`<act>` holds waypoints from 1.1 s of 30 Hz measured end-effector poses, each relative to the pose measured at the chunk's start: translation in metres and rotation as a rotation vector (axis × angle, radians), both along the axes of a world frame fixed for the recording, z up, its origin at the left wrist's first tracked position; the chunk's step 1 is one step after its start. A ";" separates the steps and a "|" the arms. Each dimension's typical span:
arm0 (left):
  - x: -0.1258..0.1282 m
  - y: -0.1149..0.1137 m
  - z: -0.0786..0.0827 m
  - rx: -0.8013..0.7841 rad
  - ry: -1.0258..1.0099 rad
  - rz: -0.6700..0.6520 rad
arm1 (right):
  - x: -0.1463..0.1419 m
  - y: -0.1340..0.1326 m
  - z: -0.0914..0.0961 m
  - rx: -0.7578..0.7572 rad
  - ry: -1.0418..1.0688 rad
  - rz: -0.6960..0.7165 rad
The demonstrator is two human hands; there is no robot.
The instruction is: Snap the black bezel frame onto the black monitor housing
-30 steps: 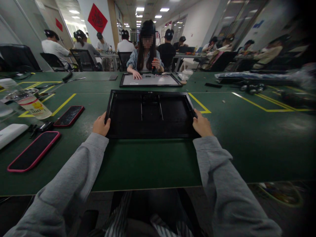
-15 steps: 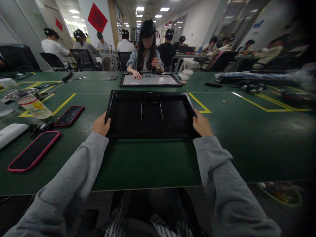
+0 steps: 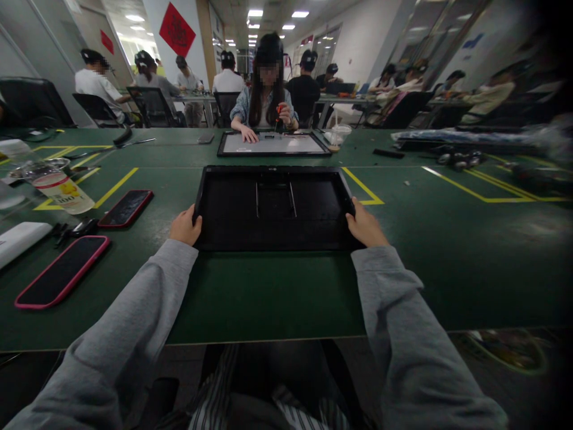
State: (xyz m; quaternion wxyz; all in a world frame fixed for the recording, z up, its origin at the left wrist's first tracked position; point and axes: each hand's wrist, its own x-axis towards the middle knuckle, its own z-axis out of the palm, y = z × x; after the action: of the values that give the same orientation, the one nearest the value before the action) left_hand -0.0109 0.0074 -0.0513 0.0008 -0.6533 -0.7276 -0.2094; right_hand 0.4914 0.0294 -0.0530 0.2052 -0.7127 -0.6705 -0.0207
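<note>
A black plastic monitor housing (image 3: pixel 224 209), wide and shallow with a raised rim, is in front of me on the green table. Two thin upright strips run down its middle from the far edge. My left hand (image 3: pixel 185 227) grips its left edge, thumb on the near side and fingers partly hidden behind the rim. On the opposite edge my right hand (image 3: pixel 366 224) has the same kind of hold, its fingers also partly out of sight. I cannot tell whether the housing rests flat or is slightly lifted.
Left of me lie two phones, a pink-rimmed one (image 3: pixel 62 272) and a dark red one (image 3: pixel 126 209), beside a juice bottle (image 3: pixel 65 188) and a white box-like object (image 3: pixel 22 242). Across the table a person with an orange-handled tool works over a framed panel (image 3: pixel 233 143). A plastic cup (image 3: pixel 341 134) stands there.
The far edge of the housing has dropped slightly, so it looks flatter. Both my hands keep their hold on its sides. The co-worker's hand with the tool has shifted a little.
</note>
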 end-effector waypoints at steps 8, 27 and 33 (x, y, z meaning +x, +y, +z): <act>0.000 0.000 -0.001 0.017 -0.002 -0.010 | -0.004 -0.003 0.005 -0.004 0.033 -0.015; -0.001 0.001 -0.002 0.016 0.005 -0.022 | -0.006 -0.007 0.008 0.012 -0.036 -0.051; -0.001 0.001 -0.002 0.022 0.002 -0.018 | -0.007 -0.007 0.010 -0.006 -0.029 -0.078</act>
State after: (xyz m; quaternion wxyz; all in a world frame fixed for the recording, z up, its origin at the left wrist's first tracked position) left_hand -0.0116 0.0083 -0.0530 0.0071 -0.6602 -0.7191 -0.2168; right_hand 0.4840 0.0219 -0.0431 0.1925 -0.7385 -0.6452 -0.0372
